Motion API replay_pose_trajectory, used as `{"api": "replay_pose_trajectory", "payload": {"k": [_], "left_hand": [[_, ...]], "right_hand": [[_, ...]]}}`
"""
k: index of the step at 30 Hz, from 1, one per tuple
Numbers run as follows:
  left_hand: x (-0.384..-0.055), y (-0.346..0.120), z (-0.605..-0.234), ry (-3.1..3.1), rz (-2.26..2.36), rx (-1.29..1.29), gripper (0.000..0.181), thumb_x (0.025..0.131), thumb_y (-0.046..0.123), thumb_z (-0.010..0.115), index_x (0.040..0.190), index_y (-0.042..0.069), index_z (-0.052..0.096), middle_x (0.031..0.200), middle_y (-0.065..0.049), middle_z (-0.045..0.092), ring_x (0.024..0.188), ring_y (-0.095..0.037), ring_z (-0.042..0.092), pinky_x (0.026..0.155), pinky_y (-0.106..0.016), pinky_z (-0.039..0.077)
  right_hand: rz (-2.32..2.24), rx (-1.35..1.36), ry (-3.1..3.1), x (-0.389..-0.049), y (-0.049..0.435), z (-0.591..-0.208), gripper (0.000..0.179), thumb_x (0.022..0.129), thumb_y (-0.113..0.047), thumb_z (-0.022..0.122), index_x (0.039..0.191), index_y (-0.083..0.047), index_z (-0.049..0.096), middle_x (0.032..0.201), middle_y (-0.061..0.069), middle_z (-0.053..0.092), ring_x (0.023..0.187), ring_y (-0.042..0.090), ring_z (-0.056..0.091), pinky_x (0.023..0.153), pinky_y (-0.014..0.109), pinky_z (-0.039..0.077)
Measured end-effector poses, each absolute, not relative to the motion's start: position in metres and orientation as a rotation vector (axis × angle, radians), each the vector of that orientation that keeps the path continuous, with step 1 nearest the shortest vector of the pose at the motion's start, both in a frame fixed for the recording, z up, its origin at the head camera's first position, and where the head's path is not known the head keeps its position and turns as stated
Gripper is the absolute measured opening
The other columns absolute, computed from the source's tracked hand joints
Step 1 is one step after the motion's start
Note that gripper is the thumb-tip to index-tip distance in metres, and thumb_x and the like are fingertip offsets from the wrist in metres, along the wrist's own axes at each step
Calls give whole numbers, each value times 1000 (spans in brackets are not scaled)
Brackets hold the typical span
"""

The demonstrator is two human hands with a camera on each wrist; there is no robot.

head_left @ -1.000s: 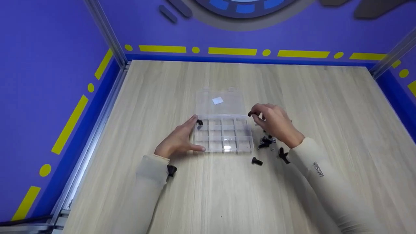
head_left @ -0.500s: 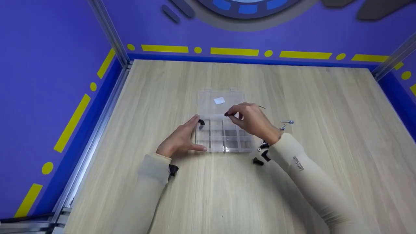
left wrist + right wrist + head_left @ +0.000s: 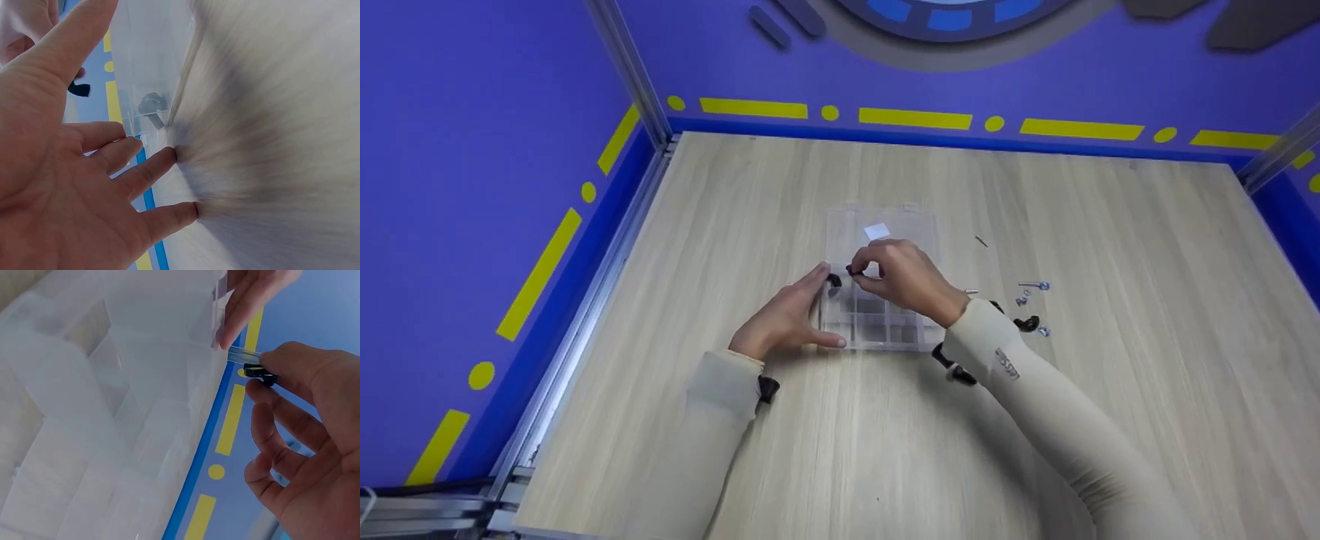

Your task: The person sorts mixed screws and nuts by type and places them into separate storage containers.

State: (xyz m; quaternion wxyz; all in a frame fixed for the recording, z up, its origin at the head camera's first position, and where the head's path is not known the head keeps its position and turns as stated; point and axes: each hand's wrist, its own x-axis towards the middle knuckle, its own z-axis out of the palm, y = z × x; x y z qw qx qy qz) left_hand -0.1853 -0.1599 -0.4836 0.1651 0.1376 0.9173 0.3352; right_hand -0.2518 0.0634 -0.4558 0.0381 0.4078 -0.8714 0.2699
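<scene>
Blue walls (image 3: 502,150) around pale table (image 3: 847,427)

Black piece (image 3: 260,373), pale wood-grained tabletop (image 3: 1132,247), yellow-dashed violet-blue wall (image 3: 735,79).

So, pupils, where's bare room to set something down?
Bare table lies between the open lid of the organizer box and the purple back wall, and between left sleeve and left wall. Crowded: right of the box, where a silver bolt and black fittings lie beside the right sleeve.
</scene>
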Motion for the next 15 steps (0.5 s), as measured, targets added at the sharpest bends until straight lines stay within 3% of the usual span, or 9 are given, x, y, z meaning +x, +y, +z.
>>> {"api": "replay_pose_trajectory", "payload": {"k": [4,15], "left_hand": [[-185,-160,-484,2604,961,390,124,78,43,91,166,9,11,172,-5,11,156,-24,16,127,-40,21],[-186,-161,-484,2600,959,408,123,78,44,90,166,9,11,172,-6,10,156,-27,17,127,-40,22]], "right_hand": [[778,1239,-2715,-252,57,-459,9,93,-12,78,100,-9,82,99,2,79,95,21,72,84,38,59],[690,1265,-2718,-254,48,-469,9,93,-7,75,98,-8,84,98,3,79,91,22,71,83,39,59]]}}
